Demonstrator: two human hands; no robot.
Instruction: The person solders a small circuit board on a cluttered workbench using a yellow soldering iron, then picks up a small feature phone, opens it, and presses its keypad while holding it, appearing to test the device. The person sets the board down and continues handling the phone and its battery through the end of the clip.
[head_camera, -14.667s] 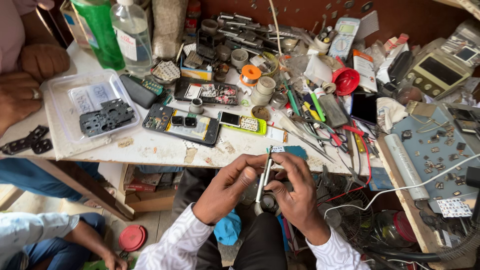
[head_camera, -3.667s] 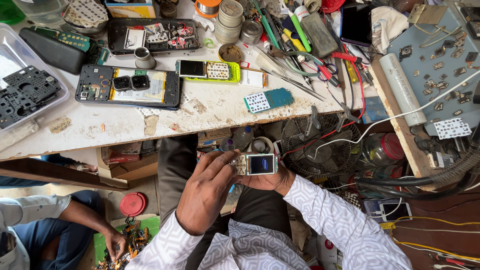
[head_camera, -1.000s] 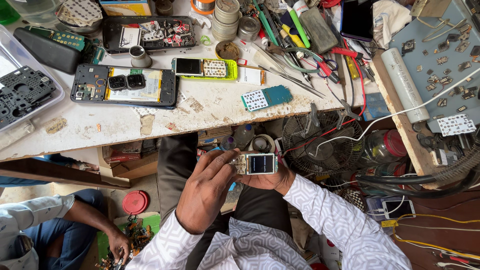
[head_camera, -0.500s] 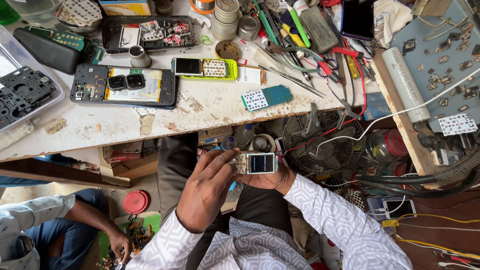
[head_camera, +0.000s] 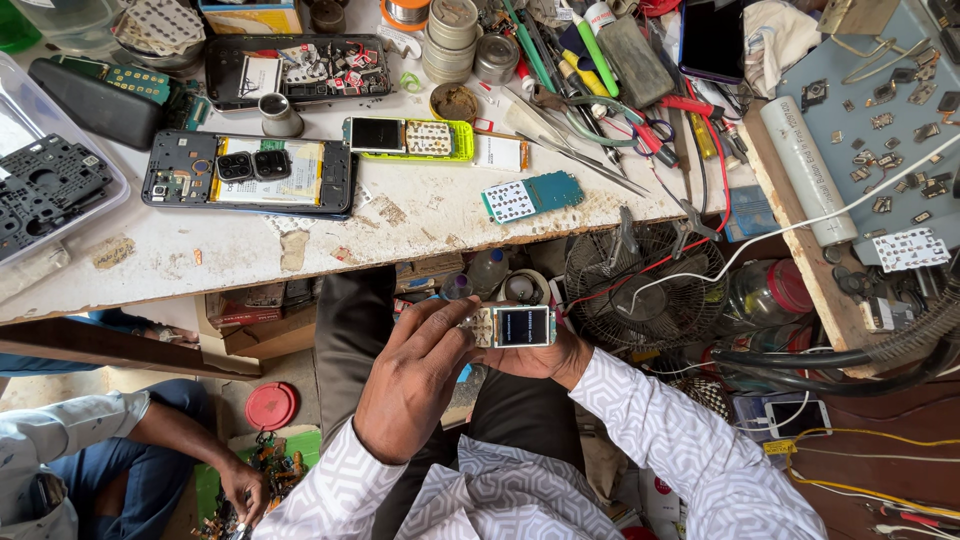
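Observation:
I hold a small keypad phone (head_camera: 512, 326) with a dark screen over my lap, below the bench edge. My right hand (head_camera: 545, 357) cups it from underneath and behind. My left hand (head_camera: 415, 380) reaches over from the left, its fingertips pressing on the keypad end of the phone. Both sleeves are white with a grey pattern.
The worn white bench (head_camera: 420, 220) carries an opened smartphone (head_camera: 248, 172), a yellow-framed keypad phone (head_camera: 410, 137), a teal circuit board (head_camera: 532, 195), tweezers, tools and tins. A clear tray (head_camera: 60, 210) sits at left. A small fan (head_camera: 630, 275) stands below. Another person's hand (head_camera: 240, 485) picks through parts lower left.
Long ago I held a thin tool in both hands; since then I hold the small phone. Over the last second my hands and the phone barely moved.

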